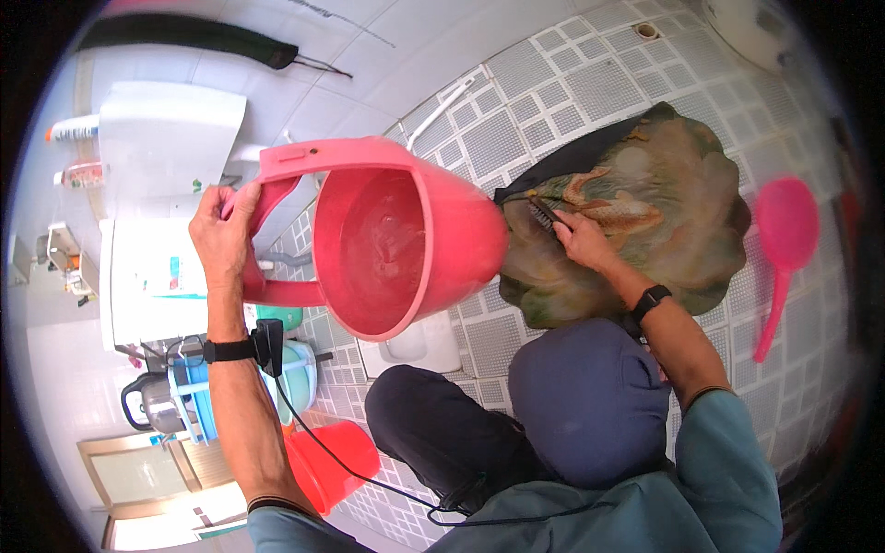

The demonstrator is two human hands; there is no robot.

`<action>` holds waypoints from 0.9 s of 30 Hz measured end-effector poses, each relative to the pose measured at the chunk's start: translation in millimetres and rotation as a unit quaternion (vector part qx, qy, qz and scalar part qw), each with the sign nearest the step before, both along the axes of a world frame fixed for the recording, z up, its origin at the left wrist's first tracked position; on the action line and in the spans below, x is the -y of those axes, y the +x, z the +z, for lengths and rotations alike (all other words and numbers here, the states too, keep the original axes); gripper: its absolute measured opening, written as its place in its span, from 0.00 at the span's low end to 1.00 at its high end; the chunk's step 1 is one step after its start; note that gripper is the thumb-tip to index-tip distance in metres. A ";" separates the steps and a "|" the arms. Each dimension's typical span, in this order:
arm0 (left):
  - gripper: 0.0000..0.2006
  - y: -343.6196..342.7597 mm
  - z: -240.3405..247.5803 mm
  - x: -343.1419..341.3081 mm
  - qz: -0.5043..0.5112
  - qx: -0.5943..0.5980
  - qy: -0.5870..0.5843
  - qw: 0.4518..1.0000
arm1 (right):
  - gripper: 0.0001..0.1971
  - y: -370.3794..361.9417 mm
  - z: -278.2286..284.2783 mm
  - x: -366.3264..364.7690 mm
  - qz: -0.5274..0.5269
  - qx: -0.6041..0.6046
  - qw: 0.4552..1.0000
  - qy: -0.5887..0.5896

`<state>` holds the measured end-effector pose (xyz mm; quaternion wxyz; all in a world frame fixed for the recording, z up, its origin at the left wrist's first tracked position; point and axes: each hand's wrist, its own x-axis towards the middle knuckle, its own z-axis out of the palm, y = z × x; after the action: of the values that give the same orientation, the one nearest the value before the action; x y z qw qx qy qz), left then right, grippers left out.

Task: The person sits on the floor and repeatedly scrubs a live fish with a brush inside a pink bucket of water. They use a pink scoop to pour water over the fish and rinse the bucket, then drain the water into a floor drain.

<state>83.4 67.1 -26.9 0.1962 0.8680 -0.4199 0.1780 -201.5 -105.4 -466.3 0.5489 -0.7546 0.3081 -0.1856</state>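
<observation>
My left hand [226, 235] is closed around the handle of a large pink plastic bucket [466, 244]. The bucket is tipped on its side in the air, its mouth toward me and its base toward the mat; some water seems to lie inside, though glare blurs it. A scallop-edged mat [687, 217] with a goldfish pattern in green and brown lies on the tiled floor. On its left part, my right hand [585, 241] grips a small dark brush [542, 214], bristles against the mat. The bucket's base hides a little of the mat's left edge.
A pink long-handled dipper [784, 226] lies right of the mat. Behind the tipped bucket is a white squat toilet [429, 346]. A red bucket [332, 465] stands lower left, near a metal kettle [161, 401] on a blue rack. A floor drain [647, 31] is at the top.
</observation>
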 end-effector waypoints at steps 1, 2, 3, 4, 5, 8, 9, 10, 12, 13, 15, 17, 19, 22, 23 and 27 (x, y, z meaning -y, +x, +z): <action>0.14 -1.2 2.3 -1.0 -0.011 -0.045 0.011 0.999 | 0.20 1.1 -4.1 0.1 0.006 0.001 1.000 -0.004; 0.14 1.0 1.3 -2.8 -0.005 -0.044 0.005 0.999 | 0.20 -0.2 -12.4 1.6 -0.003 0.006 1.000 -0.011; 0.14 5.0 0.0 -4.4 -0.072 -0.090 -0.013 0.993 | 0.20 2.5 -14.9 3.8 -0.011 0.012 1.000 -0.021; 0.15 5.0 0.2 -8.8 -0.132 -0.131 -0.032 0.982 | 0.20 6.2 0.6 6.5 0.005 0.016 0.999 -0.029; 0.18 5.1 5.0 -12.9 -0.142 -0.140 -0.035 0.979 | 0.19 4.1 18.2 12.8 0.006 -0.022 0.999 0.029; 0.21 -2.3 14.8 -12.3 -0.155 -0.145 -0.091 0.973 | 0.18 -4.9 87.3 34.1 -0.037 0.063 0.995 -0.066; 0.21 2.8 13.9 -26.1 -0.099 -0.130 -0.074 0.984 | 0.18 -4.5 123.4 42.5 0.020 0.076 0.990 -0.121; 0.21 9.9 10.4 -37.8 -0.047 -0.119 -0.060 0.990 | 0.18 -5.6 166.5 51.0 0.072 0.084 0.977 -0.180; 0.21 22.6 -6.8 -72.3 -0.028 -0.128 -0.013 0.991 | 0.19 6.5 242.7 38.2 0.168 0.119 0.940 -0.271; 0.20 19.2 -20.3 -77.1 -0.033 -0.055 -0.059 0.996 | 0.19 16.8 277.1 29.9 0.231 0.148 0.908 -0.316; 0.18 20.3 -24.5 -74.8 -0.040 -0.101 -0.100 0.989 | 0.19 52.3 310.8 3.7 0.303 0.168 0.865 -0.363; 0.18 25.4 -26.1 -74.4 -0.041 -0.135 -0.126 0.982 | 0.19 92.5 336.3 -24.4 0.430 0.117 0.771 -0.456; 0.18 29.2 -28.8 -68.4 -0.094 -0.120 -0.162 0.975 | 0.22 141.1 319.5 -44.5 0.472 0.013 0.708 -0.525; 0.18 28.3 -32.1 -74.2 -0.100 -0.131 -0.185 0.969 | 0.21 212.0 279.4 -70.0 0.561 -0.129 0.593 -0.563; 0.18 29.2 -34.3 -72.8 -0.094 -0.134 -0.183 0.969 | 0.20 226.6 265.6 -73.2 0.590 -0.177 0.555 -0.559; 0.19 24.4 -31.6 -70.7 -0.084 -0.107 -0.180 0.974 | 0.14 243.9 210.3 -74.2 0.651 -0.181 0.513 -0.529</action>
<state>107.8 137.8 -58.5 0.4072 0.7941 -0.4291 0.1396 42.5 -31.2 -256.0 -0.0523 -0.9118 -0.3321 0.2359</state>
